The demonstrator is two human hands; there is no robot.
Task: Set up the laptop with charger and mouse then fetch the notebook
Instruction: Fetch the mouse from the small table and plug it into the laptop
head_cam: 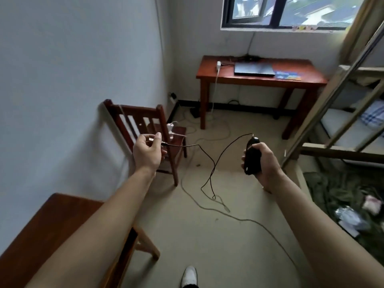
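Two bare hands are raised in the head view, well apart, each gripping one end of the same wired mouse. The right hand (264,163) is closed around the black mouse (252,155), held upright with its nose pointing up. From that nose the thin black cable (209,163) loops down toward the floor, crosses itself and rises to the left hand (148,152), whose thumb and fingers pinch the USB plug (151,139) at the cable's other end.

Beyond the hands, a red-brown wooden desk (311,77) stands under the window (276,13). On it lies the closed dark laptop (254,69), with a blue and orange mouse pad (289,75) just to its right and a white charger (218,65) near the desk's left edge, its white lead hanging down. A wooden chair (143,119) stands against the left wall, behind the left hand. Pale cords (220,210) trail across the floor. Another wooden table (41,235) shows at lower left, a bunk-bed frame (332,96) at right, and one white shoe (189,275) at the bottom edge.
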